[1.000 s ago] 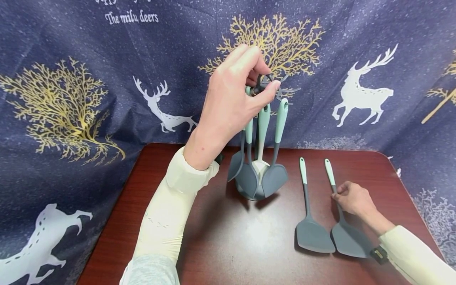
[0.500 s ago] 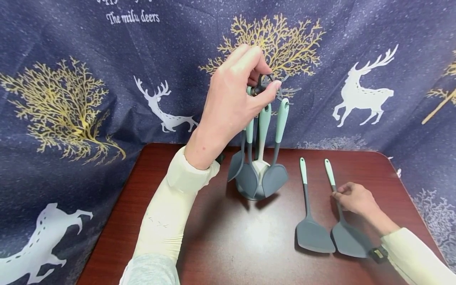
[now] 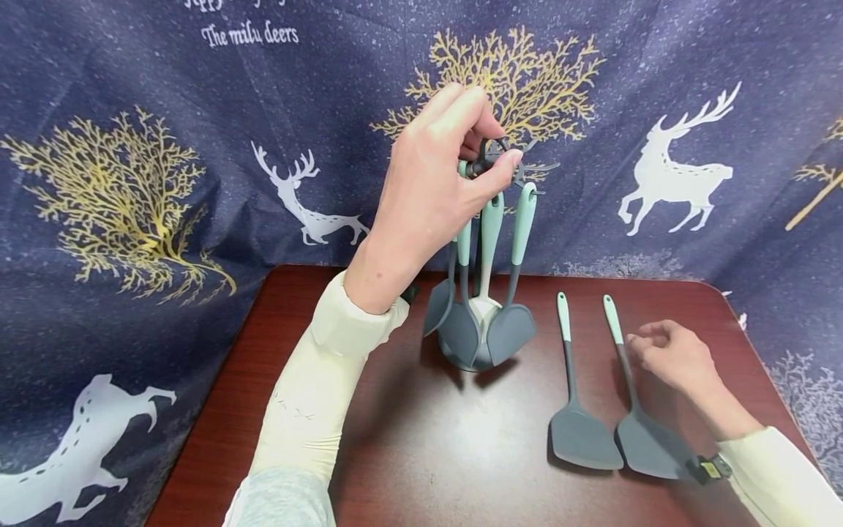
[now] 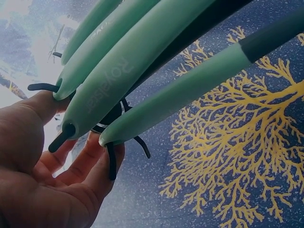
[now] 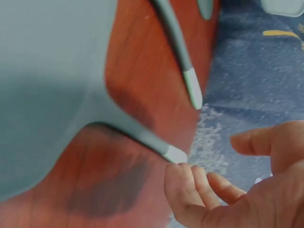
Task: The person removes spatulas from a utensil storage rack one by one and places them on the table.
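Note:
In the head view my left hand (image 3: 428,183) pinches the black ring at the top of a utensil stand, thumb and forefinger meeting there. Several mint-handled utensils hang from its hooks (image 4: 59,141), among them a grey-headed utensil (image 3: 510,333) at the right and a pale one (image 3: 487,219) behind. Two grey turners with mint handles lie on the table: a left turner (image 3: 582,439) and a right turner (image 3: 648,443). My right hand (image 3: 675,359) hovers just right of the right turner's shaft, fingers loosely bent and holding nothing; the right wrist view shows thumb and fingers apart.
The reddish-brown table (image 3: 408,454) ends at a dark blue cloth (image 3: 316,88) printed with deer and golden trees, hanging behind it. A wrist camera (image 3: 711,467) on my right sleeve overlaps the right turner's blade.
My right hand has let go of the right turner's shaft and moved slightly up and to the right. The turner stays on the table. My left hand keeps its hold on the stand.

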